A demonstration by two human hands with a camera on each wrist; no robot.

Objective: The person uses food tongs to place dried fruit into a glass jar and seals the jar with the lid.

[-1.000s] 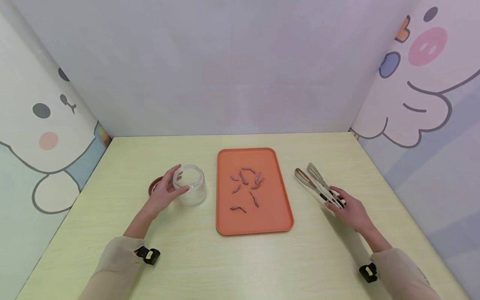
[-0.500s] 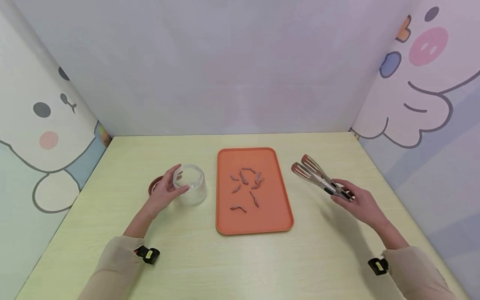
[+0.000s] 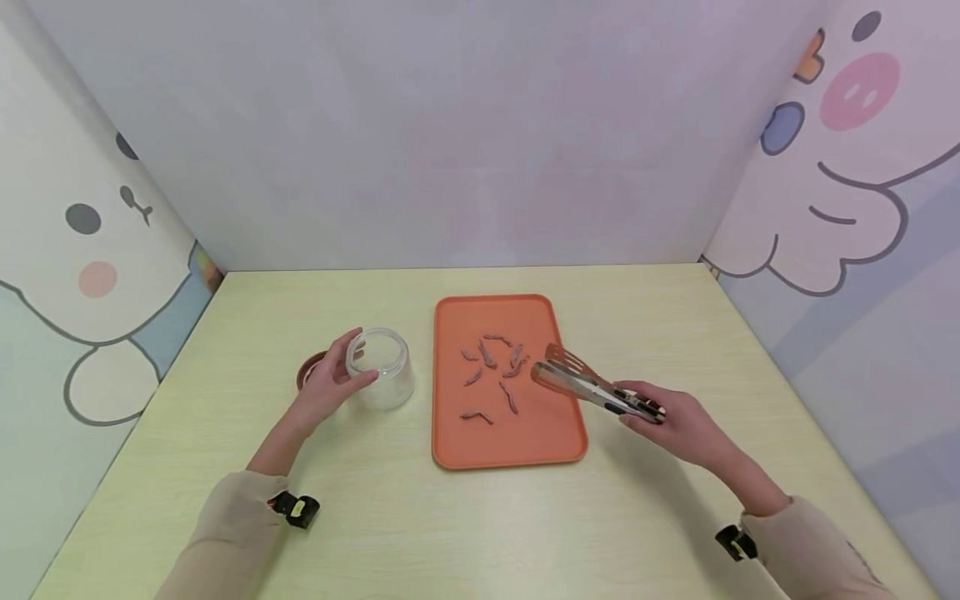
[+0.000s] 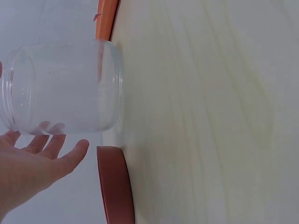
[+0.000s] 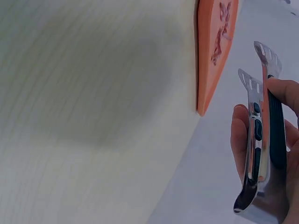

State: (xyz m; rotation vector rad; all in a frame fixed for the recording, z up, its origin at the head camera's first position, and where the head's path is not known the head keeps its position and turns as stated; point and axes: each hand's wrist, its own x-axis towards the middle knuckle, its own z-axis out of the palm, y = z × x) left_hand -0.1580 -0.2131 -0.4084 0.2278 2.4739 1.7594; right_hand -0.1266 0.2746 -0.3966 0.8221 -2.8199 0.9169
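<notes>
On the left in the head view, my left hand (image 3: 324, 395) holds a clear glass jar (image 3: 390, 382) near its rim, thumb at the near side and fingers round the back. The jar stands upright on the table with no lid on it. My right hand (image 3: 688, 427) grips metal tongs (image 3: 588, 388) with black handle pads, their slotted ends parted over the right edge of an orange tray (image 3: 510, 448). Several small brownish, twisted strips (image 3: 508, 398) lie scattered on the tray, apart from the tongs. Nothing is between the tong ends.
Behind the left hand, partly hidden by it, lies a reddish-brown round lid (image 4: 116, 186) on the pale wooden table (image 3: 480, 533). A plain wall (image 3: 465, 150) closes off the back, and walls with cartoon animals flank both sides.
My right hand has lifted the tongs off the table's right side and swung them left over the tray. The left hand and jar have stayed put.
</notes>
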